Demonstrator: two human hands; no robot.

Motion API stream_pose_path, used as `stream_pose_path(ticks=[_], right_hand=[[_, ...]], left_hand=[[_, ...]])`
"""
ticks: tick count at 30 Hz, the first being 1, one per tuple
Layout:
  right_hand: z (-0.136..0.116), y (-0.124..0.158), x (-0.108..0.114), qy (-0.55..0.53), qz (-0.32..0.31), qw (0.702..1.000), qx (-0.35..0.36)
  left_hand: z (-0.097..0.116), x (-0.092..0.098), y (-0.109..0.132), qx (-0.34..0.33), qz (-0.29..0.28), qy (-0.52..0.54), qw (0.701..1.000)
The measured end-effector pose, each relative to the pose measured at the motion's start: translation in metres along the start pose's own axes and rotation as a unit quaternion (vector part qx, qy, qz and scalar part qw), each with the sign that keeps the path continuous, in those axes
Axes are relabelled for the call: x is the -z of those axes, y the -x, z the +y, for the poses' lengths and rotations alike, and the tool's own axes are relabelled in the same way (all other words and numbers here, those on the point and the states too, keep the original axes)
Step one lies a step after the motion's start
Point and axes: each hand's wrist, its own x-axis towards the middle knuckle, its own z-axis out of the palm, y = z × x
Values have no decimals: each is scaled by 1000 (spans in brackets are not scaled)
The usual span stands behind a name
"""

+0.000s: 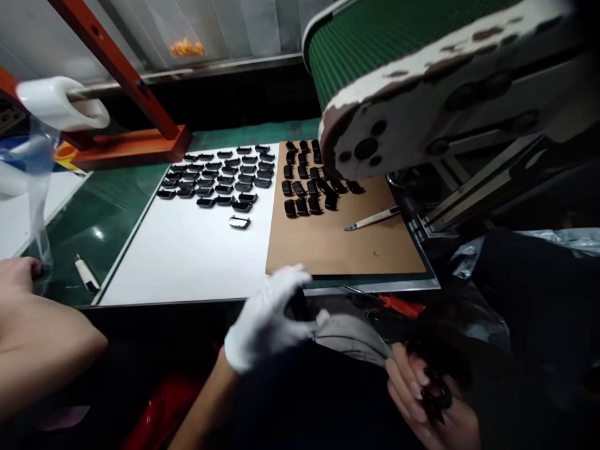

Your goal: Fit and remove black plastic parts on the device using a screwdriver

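- While a cluster of black parts (435, 394) is gripped in the curled, bare fingers of the right hand (424, 425), low in front of the bench, the white-gloved left hand (262, 319) is held at the bench's near edge; its thumb and fingers are parted and blurred, and whether anything is pinched in the dark gap cannot be told.
- On a white sheet (187, 262), black pieces (225, 180) are set out in rows toward the far side, and one bright-faced piece (239, 222) is placed nearest.
- On the brown board (319, 250) just beside it, more black pieces (302, 206) are lined up, and a pale-handled knife (375, 217) is laid to their right.
- Below the board's near edge, a red-handled tool (402, 306) is seen.
- The board's far right is partly covered from view by a green belt (370, 50) and its worn housing.
- At left, a white roll (56, 103) is carried by an orange-red frame (134, 149); beside its hanging film (40, 187), another person's hand (19, 275) is seen.
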Motion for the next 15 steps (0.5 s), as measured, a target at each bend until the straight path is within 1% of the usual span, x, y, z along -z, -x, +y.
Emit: stream_pose_path(ticks=[1, 2, 4, 5, 7, 9, 11, 13, 15], right_hand=[[-1, -4, -2, 37, 36, 999, -7], [-3, -7, -5, 66, 82, 994, -12], [-5, -11, -12, 100, 167, 981, -10], [-6, -13, -16, 118, 194, 974, -2], [-6, -17, -22, 160, 208, 965, 16], [-5, -21, -25, 201, 200, 958, 32], [-2, -27, -25, 241, 179, 953, 35], [2, -31, -24, 282, 133, 950, 15], [8, -34, -22, 309, 68, 948, -20]], left_hand=[[-18, 1, -15, 36, 0, -62, 997], [-35, 2, -29, 67, -31, -104, 992], [-65, 6, -53, 96, -106, -137, 980], [-76, 8, -60, 100, -134, -137, 976], [-86, 13, -62, 99, -150, -131, 975], [-79, 16, -49, 113, -135, -132, 975], [-58, 16, -26, 122, -98, -97, 983], [-28, 10, -2, 94, -80, 5, 992], [2, -2, 15, 33, -110, 120, 986]])
